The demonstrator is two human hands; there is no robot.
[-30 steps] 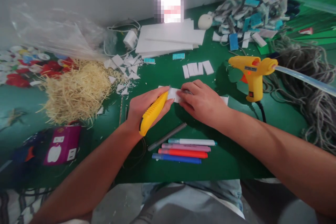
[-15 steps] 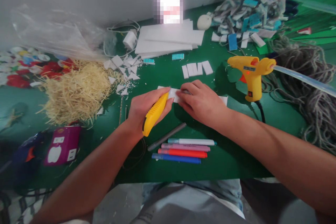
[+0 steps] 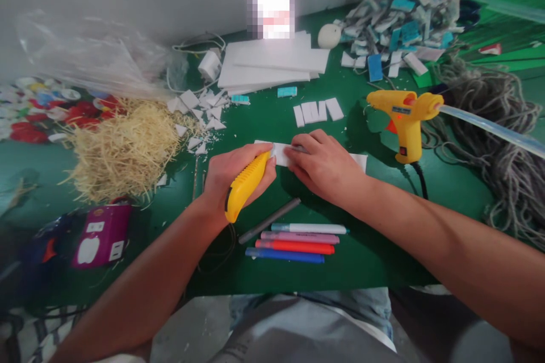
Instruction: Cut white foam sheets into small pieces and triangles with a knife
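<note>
My left hand is closed round a yellow utility knife, whose tip end rests at a white strip on the green table. My right hand lies over the same strip and pinches a thin grey object, too covered to make out. The strip shows between my hands and again to the right, under my right wrist. Small white pieces stand in a row beyond my right hand. Nearer to me lie a grey rod and several markers.
A yellow glue gun stands at the right, by grey rope. White boards lie at the back, beside a heap of foam scraps. At left are straw, white offcuts and a purple box.
The yellow knife and my left hand have shifted slightly left, and the knife's handle is tilted a little more. My right hand holds its place on the strip.
</note>
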